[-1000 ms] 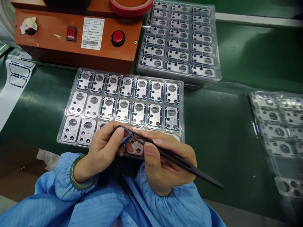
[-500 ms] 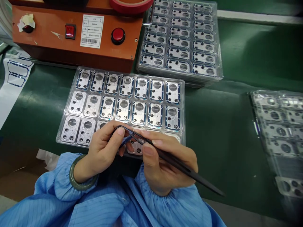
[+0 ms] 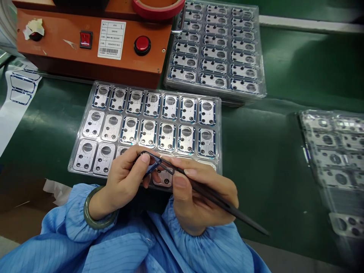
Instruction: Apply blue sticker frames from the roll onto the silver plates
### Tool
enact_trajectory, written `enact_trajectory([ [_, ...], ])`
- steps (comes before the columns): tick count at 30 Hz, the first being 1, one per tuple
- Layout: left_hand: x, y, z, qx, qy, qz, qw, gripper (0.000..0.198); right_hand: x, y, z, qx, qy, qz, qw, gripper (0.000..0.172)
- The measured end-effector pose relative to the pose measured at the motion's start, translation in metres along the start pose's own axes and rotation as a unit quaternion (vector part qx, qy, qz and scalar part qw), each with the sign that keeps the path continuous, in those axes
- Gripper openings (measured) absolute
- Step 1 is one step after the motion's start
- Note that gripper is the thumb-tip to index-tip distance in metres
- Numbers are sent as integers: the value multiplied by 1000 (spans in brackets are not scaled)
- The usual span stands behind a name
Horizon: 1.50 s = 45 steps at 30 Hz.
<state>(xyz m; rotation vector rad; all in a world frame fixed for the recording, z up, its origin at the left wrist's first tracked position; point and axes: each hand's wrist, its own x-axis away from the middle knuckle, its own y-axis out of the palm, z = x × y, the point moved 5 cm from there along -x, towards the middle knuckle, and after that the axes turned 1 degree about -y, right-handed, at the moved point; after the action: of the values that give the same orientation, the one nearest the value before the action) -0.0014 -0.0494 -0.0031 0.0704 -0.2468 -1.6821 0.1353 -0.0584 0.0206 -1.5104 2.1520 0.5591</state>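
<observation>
Left hand: the left hand (image 3: 122,182) is clenched, thumb and fingertips pinching the near side of a thin dark frame (image 3: 152,163) with a blue-edged section.
Right hand: the right hand (image 3: 201,197) grasps black tweezers (image 3: 216,197) in a pen grip, their tips on the frame's right end.
Held piece: the frame sits at about 6 o'clock from the middle of the front tray, just above its near rim, held between both hands.
Wrist and sleeves: a green jade bangle (image 3: 91,216) circles the left wrist; blue striped sleeves (image 3: 68,216) gather at both cuffs.
Under the hands: a clear blister tray (image 3: 219,151) holds rows of blue-edged metal plates (image 3: 167,136); the hands cover part of its front row.
At 11 o'clock: an orange control box (image 3: 91,57) carries a red rocker switch (image 3: 85,40), a red push button (image 3: 142,44) and a barcode label (image 3: 111,40).
At 12 to 1 o'clock: a second loaded blister tray (image 3: 261,57) sits just beside the box, with a red-rimmed ring (image 3: 157,5) at the box's top.
At 3 o'clock: a third tray (image 3: 332,151), blurred, lies well apart.
At 9 o'clock: a white liner strip (image 3: 19,91) carries blue frame outlines.
Open room: green bench mat (image 3: 270,159) lies bare between the front tray and the right-hand tray.
</observation>
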Motion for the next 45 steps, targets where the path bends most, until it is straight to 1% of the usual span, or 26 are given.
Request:
enact_trajectory([
  [12, 0, -1, -3, -3, -8, -1, 1000, 21, 4, -1, 4, -5, 27, -21, 999, 32],
  [18, -1, 1, -4, 1, -32, 15, 999, 23, 5, -3, 2, 10, 12, -40, 999, 38],
  [22, -2, 2, -10, -7, -52, 31, 998, 30, 5, -3, 3, 36, 5, -61, 998, 33],
  [27, -7, 3, -12, -27, -53, 33, 998, 36, -1, -3, 0, 90, -61, -79, 991, 24],
  [29, -8, 4, -12, -24, -51, 35, 998, 36, -4, -2, -2, 109, -78, -98, 986, 20],
  [33, -8, 3, -14, -33, -51, 39, 997, 33, -11, 1, -9, 137, -86, -145, 976, 16],
  [35, -7, 3, -15, -39, -51, 35, 997, 32, -13, 2, -10, 142, -86, -153, 974, 15],
  [38, -8, 3, -16, -40, -48, 34, 998, 30, -13, 2, -8, 130, -76, -149, 977, 16],
  [41, -8, 4, -15, -35, -44, 37, 998, 29, -12, 0, -2, 103, -55, -123, 986, 16],
  [43, -8, 4, -13, -33, -46, 41, 998, 30, -12, -2, 4, 82, -12, -103, 991, 14],
  [45, -7, 4, -11, -34, -50, 41, 997, 30, -11, -2, 11, 62, 63, -91, 992, 10],
])
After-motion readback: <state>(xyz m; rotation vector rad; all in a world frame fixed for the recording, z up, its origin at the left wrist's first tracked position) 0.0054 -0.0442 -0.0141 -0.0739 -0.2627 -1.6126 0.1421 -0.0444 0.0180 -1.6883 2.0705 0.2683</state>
